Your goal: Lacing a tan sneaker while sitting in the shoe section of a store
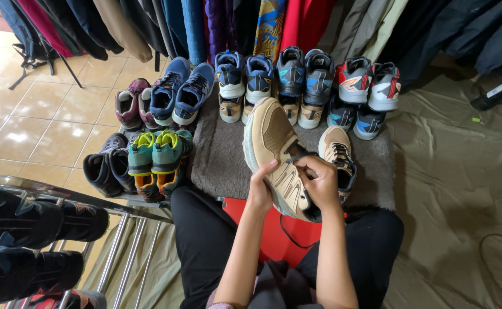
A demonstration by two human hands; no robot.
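A tan shoe (274, 143) with a pale sole is held up over my lap, toe pointing away. My left hand (259, 186) grips its side near the sole. My right hand (319, 182) pinches the black lace at the shoe's tongue. A black lace end hangs down below the shoe toward a red seat (271, 232). The matching tan shoe (338, 154) sits on a grey fuzzy mat (219, 154) just right of my hands.
Rows of sneakers line the mat: blue pair (182, 91), maroon pair (131, 103), teal and yellow pair (156, 157), black pair (105, 166), grey and red pair (368, 86). Hanging clothes fill the back. A metal rack (119, 246) with black shoes stands at left. Olive cloth (462, 189) covers the floor at right.
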